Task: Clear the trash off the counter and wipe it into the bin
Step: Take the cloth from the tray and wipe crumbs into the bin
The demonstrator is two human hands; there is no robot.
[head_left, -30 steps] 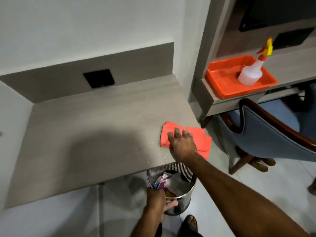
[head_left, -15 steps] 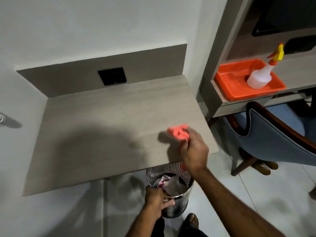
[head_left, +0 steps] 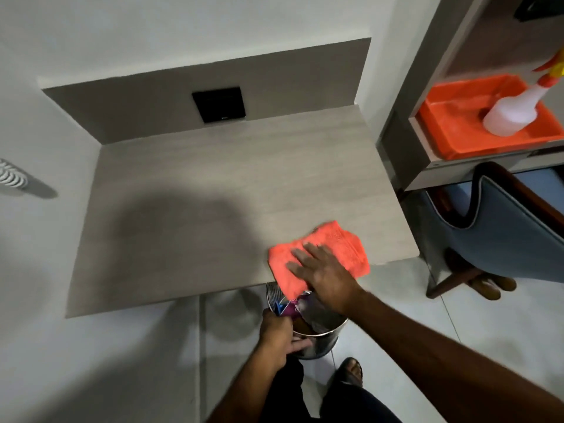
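- Tabletop (head_left: 232,190): I find the grey wood-grain surface bare of large trash. I make out no crumbs on it, though the picture is soft near the front edge.
- Chair (head_left: 503,233), blue with a wooden frame, stands to the right, apart from the work.
- Orange tray (head_left: 451,129) sits on the shelf at right and carries a spray bottle (head_left: 512,114); neither is in use.
- Cloth (head_left: 335,248): the orange cloth lies at the front right edge of the tabletop, its near corner hanging over the lip directly above the bin.
- Bin (head_left: 320,343): a metal bin held just under the tabletop edge, below the cloth. It already holds wrappers, one blue and purple.
- Right hand (head_left: 326,276): flat and open, fingers spread, pressing down on the cloth, not gripping it.
- Left hand (head_left: 279,335): closed around the rim of the bin, holding it in place.
- Step in hand, in my judgement: the wipe, sweeping residue over the edge into the bin; pick-up of trash appears done.
- Next move calls for keeping the bin under the cloth's path and checking the remaining surface.
- Black wall plate (head_left: 218,104): a small mark near its lower edge, too small to read. No other writing is legible.
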